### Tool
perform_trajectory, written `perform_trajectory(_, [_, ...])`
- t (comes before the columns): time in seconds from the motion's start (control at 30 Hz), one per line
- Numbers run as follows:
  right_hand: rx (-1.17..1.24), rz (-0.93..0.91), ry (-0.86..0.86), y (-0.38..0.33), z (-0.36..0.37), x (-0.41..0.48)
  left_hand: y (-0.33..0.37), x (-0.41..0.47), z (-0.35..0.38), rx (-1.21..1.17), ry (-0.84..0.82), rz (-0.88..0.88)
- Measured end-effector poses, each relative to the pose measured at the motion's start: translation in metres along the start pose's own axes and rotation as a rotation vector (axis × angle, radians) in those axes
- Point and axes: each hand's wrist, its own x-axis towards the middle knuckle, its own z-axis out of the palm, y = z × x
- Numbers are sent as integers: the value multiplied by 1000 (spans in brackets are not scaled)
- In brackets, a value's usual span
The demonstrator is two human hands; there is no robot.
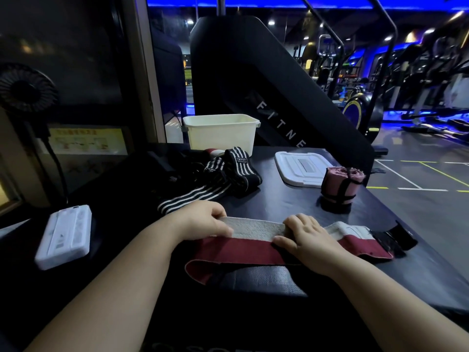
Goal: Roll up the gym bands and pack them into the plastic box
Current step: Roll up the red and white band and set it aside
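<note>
The red and grey band (253, 247) lies flat on the dark worktop (279, 201), well nearer the person than the plastic box (220, 134). Its long axis runs left to right, parallel to the box's front wall. The grey strip faces the box and the red strip faces the person. The band's right end carries a black tab (396, 237) that points away to the right of the box, close to the worktop's slanted right edge. The band's left end folds back toward the person and shows a dark woven underside beside the near edge.

The left hand (203, 221) grips the grey strip's left end, thumb on top and fingers curled over the far edge. The right hand (307, 237) holds the band further right, fingers curled over the grey edge and thumb lying on the red.

The box stands open at the far edge. Just in front of it lie black-and-white striped bands (228, 174), loose and unrolled. The white lid (299, 171) lies flat to the box's front right. A rolled pink band (340, 186) stands upright just beyond the lid's right corner. Bare worktop shows between the held band and the box, between the striped bands and the pink roll.
</note>
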Motion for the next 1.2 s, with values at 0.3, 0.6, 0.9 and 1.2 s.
perform_trajectory(0.3, [51, -333, -3, -25, -11, 6, -8, 3, 19, -196, 84, 171])
perform_trajectory(0.6, [36, -274, 38, -32, 6, 13, -16, 4, 5, -149, -20, 135])
perform_trajectory(0.9, [-77, -252, -94, -34, 5, 17, -36, 1, -10, -231, -13, 50])
perform_trajectory(1.2, [-122, -247, -112, -32, 10, 19, -41, -3, -8, -449, -12, 83])
